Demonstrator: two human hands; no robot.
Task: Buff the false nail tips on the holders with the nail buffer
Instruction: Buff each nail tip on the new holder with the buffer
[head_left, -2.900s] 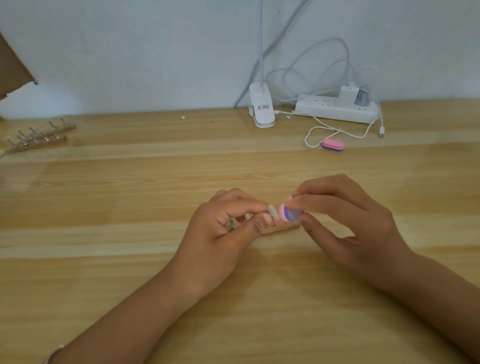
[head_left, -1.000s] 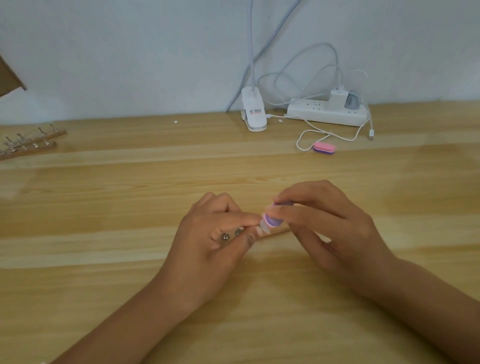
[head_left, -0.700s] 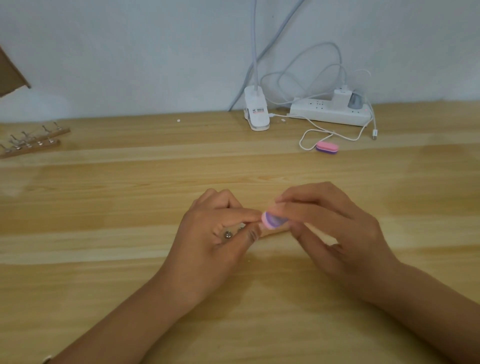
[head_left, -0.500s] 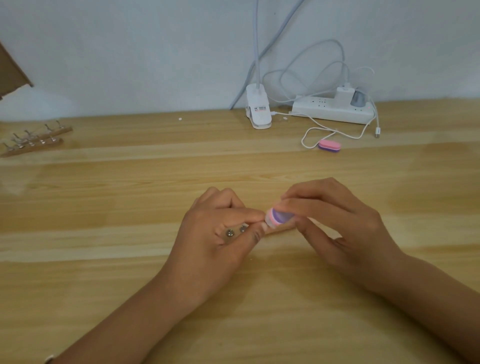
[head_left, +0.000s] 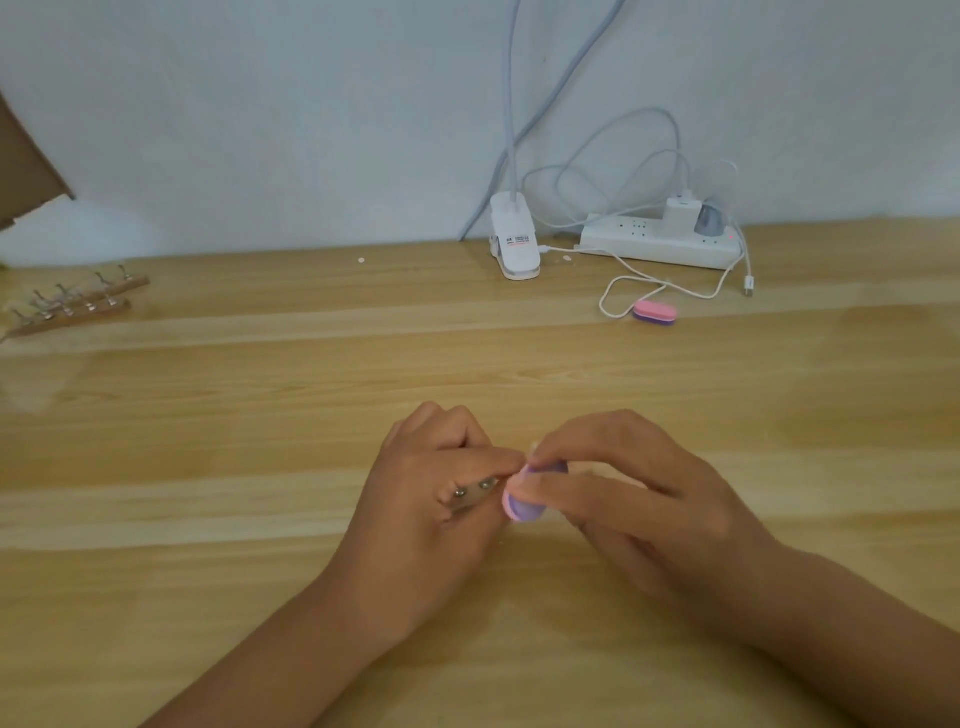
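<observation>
At the middle of the wooden table (head_left: 260, 467), my left hand (head_left: 431, 509) grips a small nail holder (head_left: 470, 496) whose metal studs show between the fingers. My right hand (head_left: 639, 499) pinches a pink and purple nail buffer (head_left: 522, 506) and presses it against the holder's tip. The false nail tip itself is hidden behind the buffer and my fingers.
Two wooden strips of nail holders (head_left: 72, 304) lie at the far left. A second pink and purple buffer (head_left: 654, 313) lies at the back right by a white cable. A white lamp clip (head_left: 514, 244) and a power strip (head_left: 660, 241) stand against the wall.
The buffer has slid back and forth across the holder's tip between frames, and now sits lower and tilted. Both hands stay in the same spot; the view has shifted slightly.
</observation>
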